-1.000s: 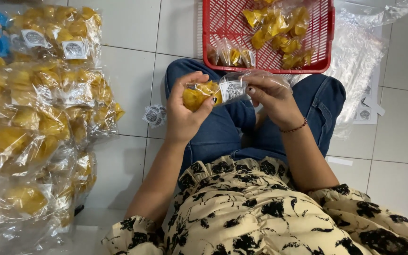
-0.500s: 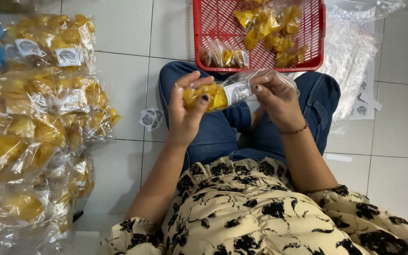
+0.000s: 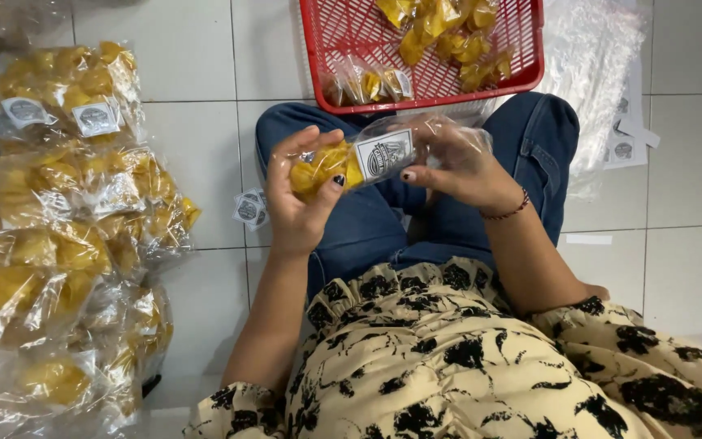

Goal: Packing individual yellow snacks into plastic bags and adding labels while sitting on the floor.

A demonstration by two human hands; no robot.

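Observation:
I sit on a white tiled floor in blue jeans. A clear plastic bag of yellow chips [image 3: 343, 165] with a white label lies sideways between my hands, above my lap. My left hand [image 3: 298, 195] grips the filled end with the chips. My right hand [image 3: 457, 167] holds the empty open end, fingers wrapped in the loose plastic, thumb pressing by the label.
A red mesh basket [image 3: 351, 32] with loose yellow chips and small packets stands ahead of my knees. A big pile of filled chip bags [image 3: 58, 236] lies at left. Loose label stickers [image 3: 249, 209] sit by my left knee. Empty clear bags [image 3: 595, 73] and more stickers lie at right.
The bag has turned so its label faces up, and my right hand's fingers have shifted along the empty end. The view has drifted slightly downward.

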